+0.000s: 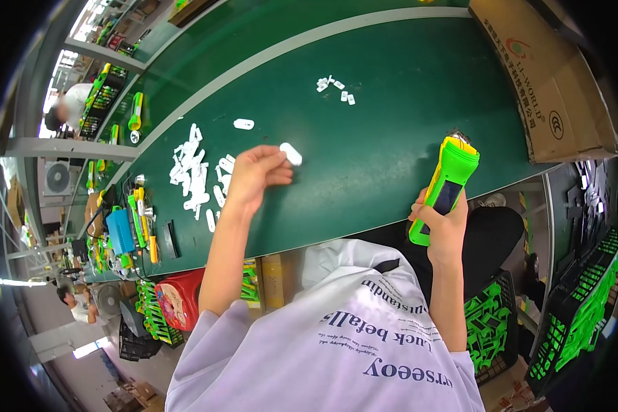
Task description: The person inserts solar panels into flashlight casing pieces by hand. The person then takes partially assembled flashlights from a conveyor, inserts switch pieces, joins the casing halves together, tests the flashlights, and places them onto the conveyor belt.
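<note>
My left hand (257,177) is over the green table, its fingers pinching a small white oval part (291,154). My right hand (444,218) is wrapped round the body of a green and yellow flashlight (456,165), held at the table's front edge with its head pointing up and away. Beside my left hand lies a spread pile of white plastic parts (191,168), and one single white piece (244,124) rests a little beyond it. Several tiny white pieces (344,95) are scattered farther back on the table.
A cardboard box (539,89) stands at the right end of the green table (378,137). Tools and a blue box (121,231) are at the left. Black crates of green parts (491,323) sit below right. Two people are in the left background.
</note>
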`<state>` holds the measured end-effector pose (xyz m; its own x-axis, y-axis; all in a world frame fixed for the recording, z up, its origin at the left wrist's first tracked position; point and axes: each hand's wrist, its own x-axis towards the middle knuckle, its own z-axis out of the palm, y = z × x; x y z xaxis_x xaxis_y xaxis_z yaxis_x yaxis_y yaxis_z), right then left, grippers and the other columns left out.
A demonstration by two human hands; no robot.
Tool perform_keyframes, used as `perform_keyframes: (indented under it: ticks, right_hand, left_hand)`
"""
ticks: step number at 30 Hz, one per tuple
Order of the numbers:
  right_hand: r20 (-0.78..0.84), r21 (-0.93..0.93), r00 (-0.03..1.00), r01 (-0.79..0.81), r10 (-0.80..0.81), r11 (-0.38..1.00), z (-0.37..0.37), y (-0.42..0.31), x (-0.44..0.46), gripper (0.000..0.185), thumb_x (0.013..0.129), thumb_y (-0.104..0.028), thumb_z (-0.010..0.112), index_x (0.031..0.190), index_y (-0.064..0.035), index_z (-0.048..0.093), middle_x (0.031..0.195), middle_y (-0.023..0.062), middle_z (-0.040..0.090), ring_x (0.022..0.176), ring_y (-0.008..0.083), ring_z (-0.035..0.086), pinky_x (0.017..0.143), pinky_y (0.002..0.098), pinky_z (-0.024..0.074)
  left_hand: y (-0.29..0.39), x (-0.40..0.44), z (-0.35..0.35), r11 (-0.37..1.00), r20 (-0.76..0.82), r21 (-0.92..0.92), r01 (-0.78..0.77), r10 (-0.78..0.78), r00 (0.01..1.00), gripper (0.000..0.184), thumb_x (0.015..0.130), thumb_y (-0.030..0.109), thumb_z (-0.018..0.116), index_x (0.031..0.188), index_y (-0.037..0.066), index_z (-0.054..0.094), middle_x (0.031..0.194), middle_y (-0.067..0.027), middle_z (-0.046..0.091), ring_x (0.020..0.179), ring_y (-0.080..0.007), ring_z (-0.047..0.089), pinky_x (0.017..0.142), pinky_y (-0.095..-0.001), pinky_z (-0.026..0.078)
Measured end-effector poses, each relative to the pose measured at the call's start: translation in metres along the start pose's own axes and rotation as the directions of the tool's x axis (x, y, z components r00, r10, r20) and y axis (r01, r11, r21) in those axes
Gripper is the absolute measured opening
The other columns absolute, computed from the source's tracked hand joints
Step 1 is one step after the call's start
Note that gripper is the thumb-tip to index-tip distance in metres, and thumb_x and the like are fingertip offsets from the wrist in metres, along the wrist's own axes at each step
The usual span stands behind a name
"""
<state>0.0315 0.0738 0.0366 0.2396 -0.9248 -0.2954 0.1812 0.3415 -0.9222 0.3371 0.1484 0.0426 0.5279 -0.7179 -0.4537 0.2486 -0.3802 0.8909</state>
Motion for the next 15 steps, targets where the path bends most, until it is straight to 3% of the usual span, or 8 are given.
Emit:
perform_keyframes:
  ticks: [2, 4, 5, 6, 7, 8, 9, 15]
  right_hand:
    - [-0.008, 0.037, 1.0, -0.021, 0.021, 0.999, -0.001, -0.001, 0.0, 0.043, 0.065, 0.009, 0.063, 0.104, -0.0037, 0.051, 0.079, 0.0044, 0.059, 0.067, 0.0129, 0.06, 0.06, 0.0274, 0.0511]
    - [-0.017, 0.036, 1.0, -0.009, 0.01, 0.999, -0.002, 0.0, 0.001, 0.043, 0.065, 0.009, 0.064, 0.105, -0.0038, 0.051, 0.079, 0.0042, 0.059, 0.067, 0.0127, 0.06, 0.06, 0.0272, 0.0507]
    - [-0.016, 0.024, 1.0, -0.001, 0.002, 1.0, -0.003, 0.001, 0.001, 0.043, 0.065, 0.009, 0.064, 0.105, -0.0039, 0.051, 0.079, 0.0039, 0.059, 0.067, 0.0125, 0.06, 0.06, 0.027, 0.0504]
    - [-0.025, 0.026, 1.0, -0.002, 0.003, 1.0, -0.003, 0.001, 0.0, 0.043, 0.065, 0.009, 0.064, 0.105, -0.0039, 0.051, 0.079, 0.0039, 0.059, 0.067, 0.0125, 0.06, 0.06, 0.027, 0.0504]
    - [-0.009, 0.016, 1.0, -0.003, 0.003, 1.0, -0.003, 0.0, 0.001, 0.044, 0.066, 0.009, 0.065, 0.105, -0.0038, 0.051, 0.079, 0.0035, 0.059, 0.067, 0.0122, 0.06, 0.06, 0.0268, 0.0499]
    - [0.008, 0.005, 1.0, -0.002, 0.002, 1.0, -0.003, 0.0, 0.001, 0.044, 0.066, 0.009, 0.065, 0.105, -0.0038, 0.051, 0.079, 0.0031, 0.059, 0.067, 0.0118, 0.06, 0.06, 0.0267, 0.0495]
    - [0.013, -0.012, 1.0, -0.001, 0.001, 1.0, -0.003, 0.0, 0.0, 0.044, 0.066, 0.008, 0.066, 0.106, -0.0042, 0.051, 0.079, 0.0023, 0.059, 0.067, 0.0105, 0.058, 0.061, 0.0261, 0.0486]
    - [0.045, -0.017, 0.999, 0.014, -0.013, 1.0, -0.007, -0.006, -0.002, 0.046, 0.066, 0.008, 0.067, 0.108, -0.0051, 0.052, 0.08, 0.0009, 0.058, 0.07, 0.0086, 0.056, 0.064, 0.0249, 0.0475]
  left_hand:
    - [-0.002, -0.01, 0.0, 0.994, 0.013, 0.085, 0.076, -0.077, 0.997, 0.017, 0.091, 0.015, 0.067, 0.083, 0.001, 0.065, 0.074, -0.0086, 0.067, 0.06, -0.0143, 0.064, 0.054, -0.025, 0.052]
    - [0.013, -0.025, 0.004, 0.73, -0.108, 0.67, 0.134, -0.083, 0.991, 0.02, 0.092, 0.019, 0.067, 0.083, 0.003, 0.063, 0.071, -0.0086, 0.067, 0.055, -0.0133, 0.062, 0.052, -0.0263, 0.052]
    - [0.019, -0.028, 0.007, 0.599, -0.107, 0.797, 0.072, 0.022, 0.994, 0.018, 0.088, 0.017, 0.069, 0.09, 0.001, 0.063, 0.086, -0.0149, 0.068, 0.069, -0.0209, 0.067, 0.062, -0.0337, 0.054]
    - [0.019, -0.023, 0.006, 0.595, -0.099, 0.801, 0.068, 0.019, 0.995, 0.018, 0.088, 0.017, 0.069, 0.09, 0.001, 0.063, 0.086, -0.0149, 0.068, 0.069, -0.0209, 0.067, 0.062, -0.0337, 0.054]
    - [0.017, -0.013, 0.003, 0.343, 0.222, 0.864, -0.368, 0.396, 0.891, 0.018, 0.085, 0.015, 0.07, 0.096, 0.002, 0.063, 0.096, -0.0139, 0.067, 0.08, -0.0246, 0.066, 0.07, -0.036, 0.053]
    - [0.018, -0.004, 0.002, -0.053, 0.547, 0.748, -0.661, 0.613, 0.57, 0.022, 0.083, 0.012, 0.07, 0.101, 0.003, 0.063, 0.107, -0.0128, 0.065, 0.09, -0.0282, 0.065, 0.077, -0.0384, 0.053]
    - [0.025, 0.002, 0.006, 0.014, 0.597, 0.722, -0.691, 0.492, 0.634, 0.036, 0.077, 0.007, 0.069, 0.111, 0.004, 0.06, 0.117, -0.0117, 0.059, 0.104, -0.0334, 0.057, 0.089, -0.0403, 0.048]
    - [0.062, 0.026, 0.035, -0.05, 0.692, 0.721, -0.691, 0.108, 0.714, 0.033, 0.074, 0.0, 0.062, 0.106, 0.004, 0.056, 0.098, -0.0156, 0.056, 0.093, -0.0361, 0.058, 0.08, -0.0437, 0.048]
